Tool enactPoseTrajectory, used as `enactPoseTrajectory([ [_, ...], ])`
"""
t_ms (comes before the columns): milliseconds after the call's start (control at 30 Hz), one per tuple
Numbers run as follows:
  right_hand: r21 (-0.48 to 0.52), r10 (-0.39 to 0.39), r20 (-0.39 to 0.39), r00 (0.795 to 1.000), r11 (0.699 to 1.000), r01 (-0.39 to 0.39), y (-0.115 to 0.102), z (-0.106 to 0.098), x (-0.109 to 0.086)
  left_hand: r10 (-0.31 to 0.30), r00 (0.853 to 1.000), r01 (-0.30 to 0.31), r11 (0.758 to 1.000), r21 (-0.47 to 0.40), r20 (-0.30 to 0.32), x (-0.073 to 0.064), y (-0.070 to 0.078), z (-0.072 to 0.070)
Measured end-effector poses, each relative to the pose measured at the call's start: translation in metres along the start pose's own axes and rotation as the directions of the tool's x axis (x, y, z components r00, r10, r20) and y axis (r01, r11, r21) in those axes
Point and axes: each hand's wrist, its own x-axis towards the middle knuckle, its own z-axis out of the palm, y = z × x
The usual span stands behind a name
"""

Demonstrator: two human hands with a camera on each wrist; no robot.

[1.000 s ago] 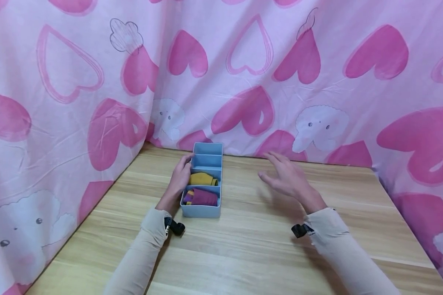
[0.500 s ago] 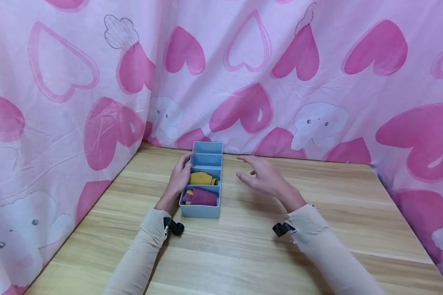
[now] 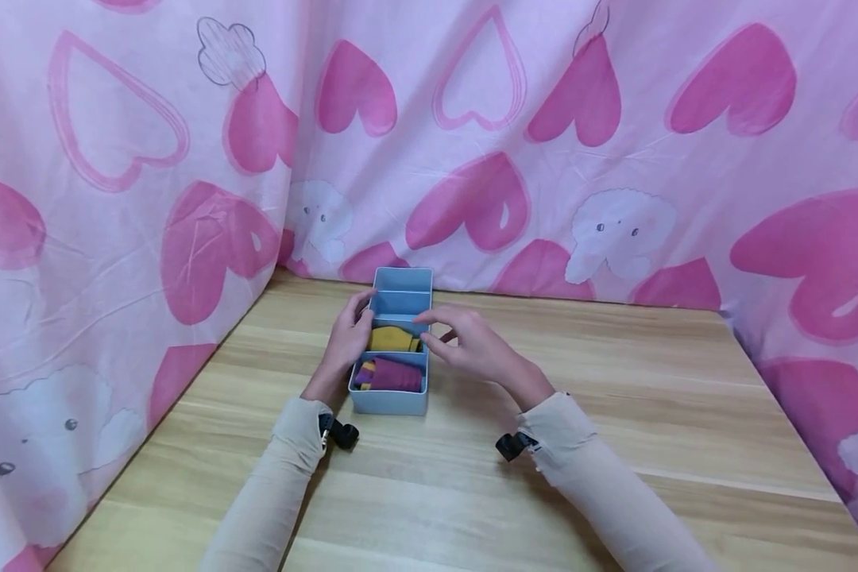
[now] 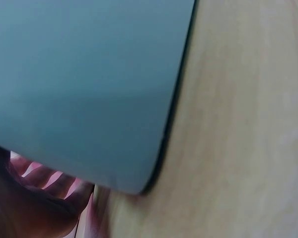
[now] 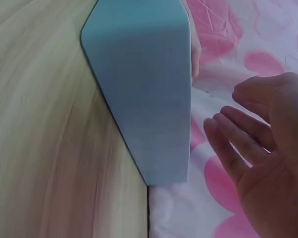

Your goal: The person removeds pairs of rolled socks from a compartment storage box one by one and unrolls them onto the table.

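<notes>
A long blue-grey organizer box with several compartments in a row stands on the table. Its nearest compartment holds a folded maroon and purple fabric item with yellow patches, which looks like a sock. Behind that lies a folded mustard-yellow one. The two farther compartments hold nothing visible. My left hand rests along the box's left side, thumb near the rim. My right hand hovers at the right rim beside the yellow item, thumb and index finger apart. The right wrist view shows a gap between these fingers and the box.
The wooden table extends to the right and toward the front. A pink heart-patterned curtain hangs behind the table and along its left and right sides. The box's far end is close to the back curtain.
My right hand has moved left from over the table to the box's right rim. The left hand stays at the box, and the folded items have not moved.
</notes>
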Motion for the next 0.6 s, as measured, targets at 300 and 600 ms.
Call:
enactPoseTrajectory([
  [300,-0.056,0.054,0.103,0.993,0.997,-0.048,-0.004,0.014,0.009,-0.04,0.999,0.04,0.999,0.004,0.019,-0.004,-0.001,0.0],
  [600,-0.095,0.177,0.114,0.978,0.981,-0.166,-0.007,0.014,0.015,-0.028,1.0,0.028,1.0,0.014,0.008,0.0,0.001,-0.002],
])
